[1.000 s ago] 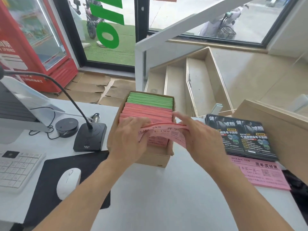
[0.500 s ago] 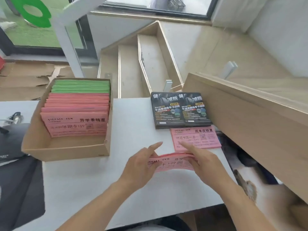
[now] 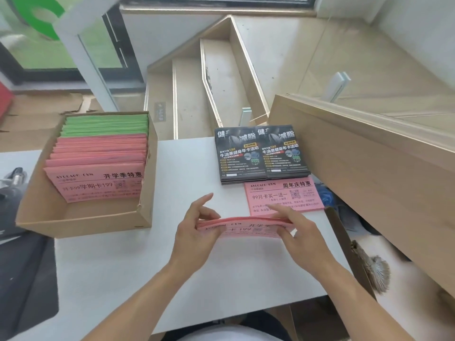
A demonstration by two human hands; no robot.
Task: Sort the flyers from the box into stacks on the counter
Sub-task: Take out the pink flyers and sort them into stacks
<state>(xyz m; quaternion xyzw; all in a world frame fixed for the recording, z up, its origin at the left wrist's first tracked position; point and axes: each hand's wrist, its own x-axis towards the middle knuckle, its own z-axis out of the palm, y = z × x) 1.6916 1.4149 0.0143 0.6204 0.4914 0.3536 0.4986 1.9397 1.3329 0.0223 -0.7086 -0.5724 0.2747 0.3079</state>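
Observation:
A thin bundle of pink flyers [image 3: 248, 227] hangs just above the white counter [image 3: 118, 271], held by its two short ends. My left hand [image 3: 199, 232] pinches the left end, index finger raised. My right hand [image 3: 294, 226] grips the right end. The cardboard box [image 3: 81, 217] stands to the left, with pink flyers [image 3: 98, 168] upright in front and green flyers [image 3: 105, 124] behind. At the counter's far right lie two side-by-side black flyer stacks [image 3: 262, 152], and a pink flyer stack [image 3: 283, 196] lies just in front of them.
A wooden ledge [image 3: 369, 153] borders the counter on the right. A black mat [image 3: 24, 279] lies at the left edge. Stairs [image 3: 197, 89] drop away behind the counter. An open carton with a brush [image 3: 376, 269] sits low on the right.
Both hands lifted the pink bundle out of the box and carried it right, to the counter in front of the pink stack. My view swung right and down.

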